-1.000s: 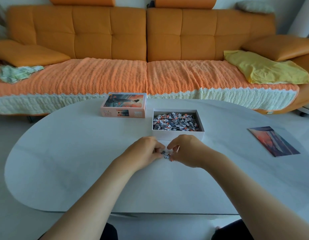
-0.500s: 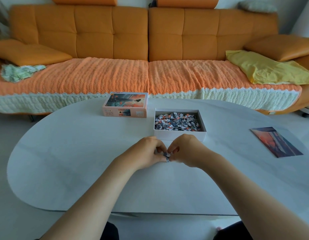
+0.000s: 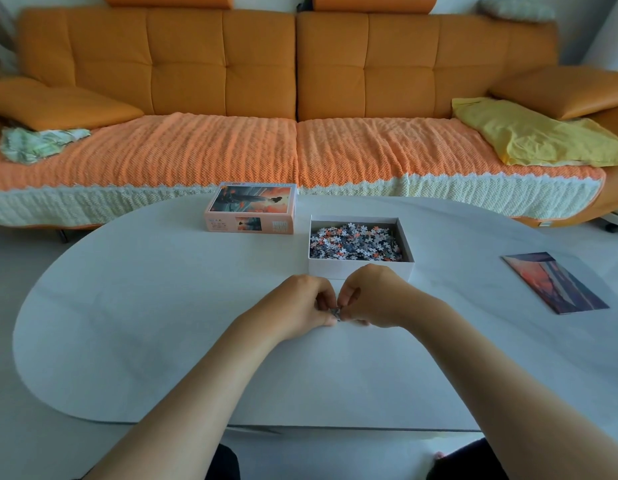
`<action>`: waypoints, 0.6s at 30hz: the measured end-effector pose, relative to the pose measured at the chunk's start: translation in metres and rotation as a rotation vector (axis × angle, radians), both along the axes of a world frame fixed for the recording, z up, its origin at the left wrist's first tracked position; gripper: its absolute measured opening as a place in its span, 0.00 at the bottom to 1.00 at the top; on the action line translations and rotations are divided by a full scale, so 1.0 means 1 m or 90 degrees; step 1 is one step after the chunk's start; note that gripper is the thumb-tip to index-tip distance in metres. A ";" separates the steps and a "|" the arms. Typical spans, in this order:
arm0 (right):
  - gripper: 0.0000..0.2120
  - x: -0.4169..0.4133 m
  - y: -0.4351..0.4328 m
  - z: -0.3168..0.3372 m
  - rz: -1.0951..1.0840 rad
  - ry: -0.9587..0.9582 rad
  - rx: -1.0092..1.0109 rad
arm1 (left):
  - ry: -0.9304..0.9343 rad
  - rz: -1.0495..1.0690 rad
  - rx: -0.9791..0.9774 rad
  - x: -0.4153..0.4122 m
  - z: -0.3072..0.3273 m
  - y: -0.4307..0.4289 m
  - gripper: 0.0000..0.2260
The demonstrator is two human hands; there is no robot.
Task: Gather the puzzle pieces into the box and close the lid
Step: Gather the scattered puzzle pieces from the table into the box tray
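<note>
**Near the box's front wall: pinched clump may shed pieces on the lift**

Between both hands, just in front of the box, a small clump of loose pieces sits on the white surface. Over it meet the left hand and right hand, fingers curled in narrow, tips pinching the clump from both sides. Piece count: cannot tell, the hands hide most of it. Box is open and upright, with piled pieces heaped inside. Off to its left, apart from it, the lid lies picture side up.

Risks, as judged:
- A two-sided pinch on tiny flat pieces is weak. Carrying them over the near wall could drop one or two onto the surface, or off its near edge toward the lap. Greyish pieces on a pale top are easy to miss.
- The right hand is very close to the near wall, so a nudge could slide the box.
- The heap looks uneven. Adding more without levelling may leave pieces above the rim, and the lid would then jam or sit crooked.
- A skewed start with the lid could make it bind at the corners.
- Also a picture card lies far right, well apart. Unclear from the task whether it goes in.
</note>
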State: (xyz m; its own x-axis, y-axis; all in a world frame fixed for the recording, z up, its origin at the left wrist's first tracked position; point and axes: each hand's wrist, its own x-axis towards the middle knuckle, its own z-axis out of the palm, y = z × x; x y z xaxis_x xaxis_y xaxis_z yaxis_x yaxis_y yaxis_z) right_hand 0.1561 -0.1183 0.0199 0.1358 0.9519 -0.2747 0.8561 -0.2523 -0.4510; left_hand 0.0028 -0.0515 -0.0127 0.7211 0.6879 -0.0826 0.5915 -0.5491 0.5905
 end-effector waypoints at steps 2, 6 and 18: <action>0.03 -0.001 0.002 0.003 0.033 -0.057 -0.014 | 0.003 0.005 0.000 0.001 0.000 0.001 0.08; 0.11 -0.002 0.003 0.008 0.103 -0.185 -0.019 | -0.007 0.007 0.000 0.004 0.000 0.003 0.06; 0.08 0.049 0.029 0.003 -0.100 -0.083 0.350 | -0.010 -0.020 -0.065 0.002 0.000 0.012 0.10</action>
State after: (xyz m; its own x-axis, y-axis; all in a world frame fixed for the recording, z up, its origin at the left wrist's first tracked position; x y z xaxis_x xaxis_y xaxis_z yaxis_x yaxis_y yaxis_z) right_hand 0.2052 -0.0889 0.0233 0.2859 0.9158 0.2821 0.8845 -0.1390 -0.4453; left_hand 0.0050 -0.0396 -0.0128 0.7443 0.6531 -0.1395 0.5645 -0.5036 0.6540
